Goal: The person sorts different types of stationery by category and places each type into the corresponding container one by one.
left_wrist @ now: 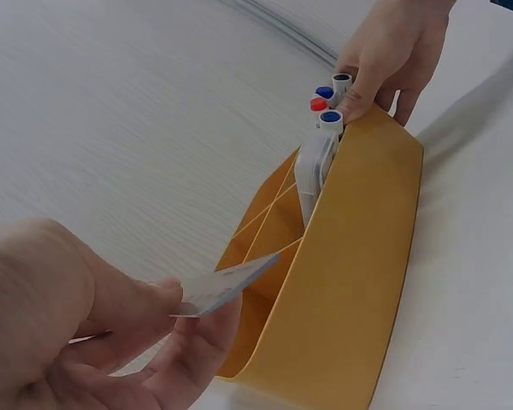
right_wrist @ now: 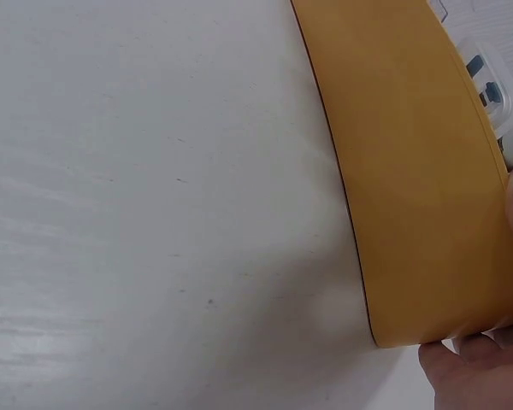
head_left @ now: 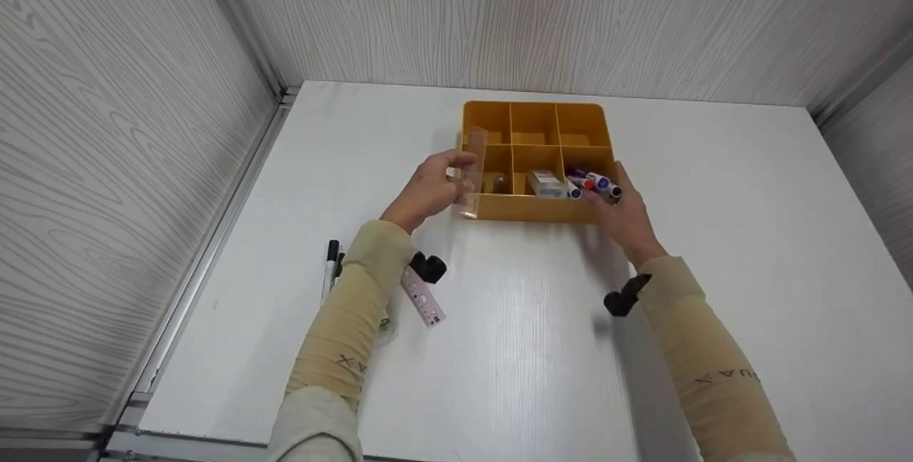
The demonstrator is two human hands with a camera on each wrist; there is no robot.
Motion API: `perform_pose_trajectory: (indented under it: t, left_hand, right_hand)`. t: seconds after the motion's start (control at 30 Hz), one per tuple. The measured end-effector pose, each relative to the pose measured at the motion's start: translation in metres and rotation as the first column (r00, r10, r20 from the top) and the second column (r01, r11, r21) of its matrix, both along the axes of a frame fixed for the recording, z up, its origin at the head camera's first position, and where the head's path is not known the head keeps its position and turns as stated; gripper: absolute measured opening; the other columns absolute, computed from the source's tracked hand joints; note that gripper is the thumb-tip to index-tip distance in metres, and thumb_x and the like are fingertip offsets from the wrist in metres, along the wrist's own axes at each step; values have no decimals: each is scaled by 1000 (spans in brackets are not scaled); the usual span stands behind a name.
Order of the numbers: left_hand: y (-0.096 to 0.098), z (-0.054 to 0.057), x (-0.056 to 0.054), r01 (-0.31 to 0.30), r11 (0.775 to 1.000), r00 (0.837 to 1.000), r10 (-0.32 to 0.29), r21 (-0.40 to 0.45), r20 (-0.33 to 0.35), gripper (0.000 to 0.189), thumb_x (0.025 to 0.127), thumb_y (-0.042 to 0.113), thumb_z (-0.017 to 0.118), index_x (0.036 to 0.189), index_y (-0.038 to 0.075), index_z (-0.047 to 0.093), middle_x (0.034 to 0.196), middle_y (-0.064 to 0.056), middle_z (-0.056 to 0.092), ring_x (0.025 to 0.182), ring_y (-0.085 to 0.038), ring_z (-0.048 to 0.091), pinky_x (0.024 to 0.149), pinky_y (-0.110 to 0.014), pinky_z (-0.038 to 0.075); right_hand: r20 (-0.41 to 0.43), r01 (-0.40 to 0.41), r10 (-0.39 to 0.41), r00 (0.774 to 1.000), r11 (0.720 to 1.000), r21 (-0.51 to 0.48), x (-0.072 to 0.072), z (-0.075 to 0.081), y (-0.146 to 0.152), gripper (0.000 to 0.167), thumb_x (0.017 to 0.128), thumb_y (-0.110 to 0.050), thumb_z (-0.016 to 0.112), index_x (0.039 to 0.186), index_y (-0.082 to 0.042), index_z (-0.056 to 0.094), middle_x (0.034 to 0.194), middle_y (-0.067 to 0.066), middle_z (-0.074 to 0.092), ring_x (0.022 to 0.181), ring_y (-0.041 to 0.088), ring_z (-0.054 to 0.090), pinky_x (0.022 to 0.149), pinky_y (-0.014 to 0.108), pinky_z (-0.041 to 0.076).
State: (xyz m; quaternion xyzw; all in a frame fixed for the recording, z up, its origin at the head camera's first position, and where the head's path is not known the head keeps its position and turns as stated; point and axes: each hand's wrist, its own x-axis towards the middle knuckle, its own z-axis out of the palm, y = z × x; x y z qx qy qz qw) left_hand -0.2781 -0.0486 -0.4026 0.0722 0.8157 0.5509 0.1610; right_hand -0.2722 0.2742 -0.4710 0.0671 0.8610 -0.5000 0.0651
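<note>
A clear ruler [head_left: 473, 170] is pinched between the thumb and fingers of my left hand [head_left: 428, 187], at the left side of a yellow divided box [head_left: 531, 209]. My right hand [head_left: 628, 218] grips the box's right front corner, thumb at the rim and fingers on the outside, as the left wrist view also shows. Several markers [head_left: 598, 181] with blue, red and black ends stand in the front right compartment. Beside them, a small clear plastic case [head_left: 546, 184] leans in the front middle one. A small item in the front left compartment is too unclear to name.
On the white table [head_left: 528, 348], a pink ruler [head_left: 424, 296] and a black-capped marker [head_left: 329, 267] lie near my left forearm. That sleeve partly hides a round transparent thing [head_left: 387, 332]. Wood-grain panels [head_left: 542, 20] stand behind and at both sides.
</note>
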Motion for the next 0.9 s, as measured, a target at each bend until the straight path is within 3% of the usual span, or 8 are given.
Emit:
perform_pose_trajectory:
  t: [0.13,0.27,0.53,0.77,0.9]
  left_hand:
    - [1,4,-10,-14,999,999,12,45,41,41,99,3,54,139,10,51,133,-7,56,105,-19,63,92,-29,55]
    - [4,6,-20,-84,996,995,81,38,61,31,100,8,55,131,7,58,124,-8,62,101,-16,63,90,-25,54]
    - [14,8,-31,-213,970,966,191,117,176,31,102,10,51,132,4,55,114,-10,59,87,-15,63,81,-24,58]
    - [15,7,-37,-232,960,959,199,154,201,42,102,12,51,143,3,47,106,-9,59,81,-14,63,79,-25,59]
    - [15,5,-41,-230,960,961,198,159,194,44,100,10,55,142,1,48,108,-11,61,90,-20,66,81,-24,58]
  right_hand:
    - [6,5,-5,1000,1000,-5,-1,-1,0,97,92,-56,58,159,-29,-8,168,5,10,155,25,13,125,48,14]
    - [27,9,-8,1000,1000,-15,-1,-1,-1,96,92,-57,58,158,-33,-9,168,4,10,154,26,15,125,48,16]
    - [29,18,-18,999,1000,-15,-1,1,0,98,92,-57,59,159,-31,-8,168,4,9,154,27,14,124,49,15]
    - [45,23,-23,999,1000,4,0,1,0,97,92,-57,58,158,-32,-9,168,6,8,155,29,12,124,51,15]
    - [66,32,-32,997,999,3,0,2,0,98,91,-60,58,158,-34,-9,169,4,5,155,28,9,124,52,13]
